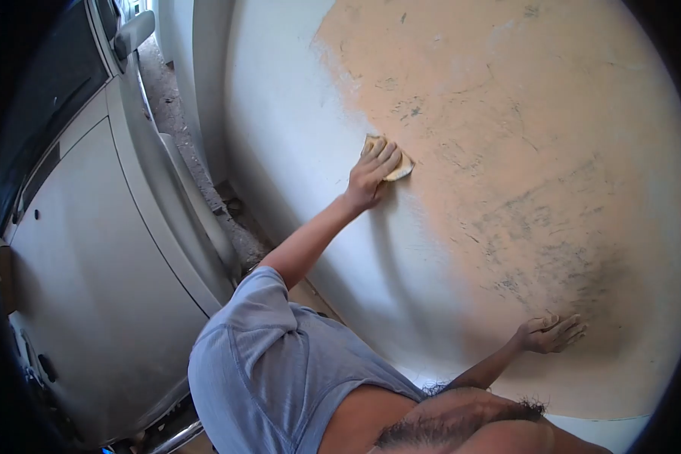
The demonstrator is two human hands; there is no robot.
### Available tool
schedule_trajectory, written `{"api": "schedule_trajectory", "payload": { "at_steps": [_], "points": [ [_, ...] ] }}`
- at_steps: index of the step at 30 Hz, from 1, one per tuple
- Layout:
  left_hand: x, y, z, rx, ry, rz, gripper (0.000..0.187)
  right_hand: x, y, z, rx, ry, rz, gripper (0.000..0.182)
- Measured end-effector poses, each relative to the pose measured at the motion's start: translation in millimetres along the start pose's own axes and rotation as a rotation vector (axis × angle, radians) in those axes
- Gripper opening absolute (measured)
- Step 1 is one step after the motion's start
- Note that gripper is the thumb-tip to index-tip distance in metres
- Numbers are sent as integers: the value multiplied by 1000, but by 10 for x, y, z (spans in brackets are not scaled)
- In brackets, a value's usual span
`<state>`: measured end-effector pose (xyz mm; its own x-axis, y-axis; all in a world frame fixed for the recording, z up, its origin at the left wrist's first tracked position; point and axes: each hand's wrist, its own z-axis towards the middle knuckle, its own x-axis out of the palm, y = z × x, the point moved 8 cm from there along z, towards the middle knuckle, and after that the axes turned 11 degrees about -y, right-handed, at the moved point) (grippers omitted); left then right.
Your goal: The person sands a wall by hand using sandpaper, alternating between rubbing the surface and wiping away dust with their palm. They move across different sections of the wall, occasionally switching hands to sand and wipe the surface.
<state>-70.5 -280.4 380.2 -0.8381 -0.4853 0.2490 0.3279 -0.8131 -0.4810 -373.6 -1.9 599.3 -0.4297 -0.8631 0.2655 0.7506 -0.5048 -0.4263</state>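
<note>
My left hand [370,171] is closed over a folded piece of yellowish sandpaper [402,168], pressing it to the wall [303,121]. It lies at the border between the white paint and a large peach-coloured patch [537,129]. Dark scuffs and scratches mark that patch. Lower down on the right, my right hand [556,334] has its fingers stretched out, palm side turned up, close to the wall by a dark smudged area. Nothing shows in it. A grey sleeve [261,303] covers my left upper arm.
A light-coloured vehicle [91,204] with a side mirror [135,33] stands close on the left. Between it and the wall runs a narrow strip of rough, littered ground [175,113]. A pale pillar [208,83] rises at the wall's left end.
</note>
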Motion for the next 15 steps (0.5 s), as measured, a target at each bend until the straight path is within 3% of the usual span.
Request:
{"api": "schedule_trajectory", "payload": {
  "at_steps": [2,3,4,6,7,8,9,11,12,13,14,15],
  "points": [
    [110,-276,799,206,-31,-61,36,25,-15,-28,-27,20,50,45],
    [336,-320,1294,363,12,68,38,30,15,-25,-28,16,44,45],
    [324,-596,1896,472,-72,-14,40,44,42,-26,-7,33,40,45],
    [508,-1127,3278,526,-104,-159,36,42,-47,-38,14,49,15,45],
    [556,-1163,3387,531,-131,-162,36,51,-54,-67,23,36,32,45],
    [562,-1137,3240,538,-120,-168,36,28,-62,-99,31,30,49,45],
    [601,-947,2906,406,-38,-93,35,7,-88,-109,33,40,44,45],
    [542,-702,1948,465,-51,17,36,28,-66,-95,24,41,38,46],
    [570,-456,1266,344,75,57,36,47,-50,-74,34,37,38,46],
    [659,-368,517,486,360,343,39,28,-29,-45,30,14,40,45],
    [287,-362,9,258,98,-135,36,-4,-18,-28,20,-5,42,44],
    [302,-413,84,234,85,-97,36,-22,11,-47,26,0,40,44]
  ]
}}
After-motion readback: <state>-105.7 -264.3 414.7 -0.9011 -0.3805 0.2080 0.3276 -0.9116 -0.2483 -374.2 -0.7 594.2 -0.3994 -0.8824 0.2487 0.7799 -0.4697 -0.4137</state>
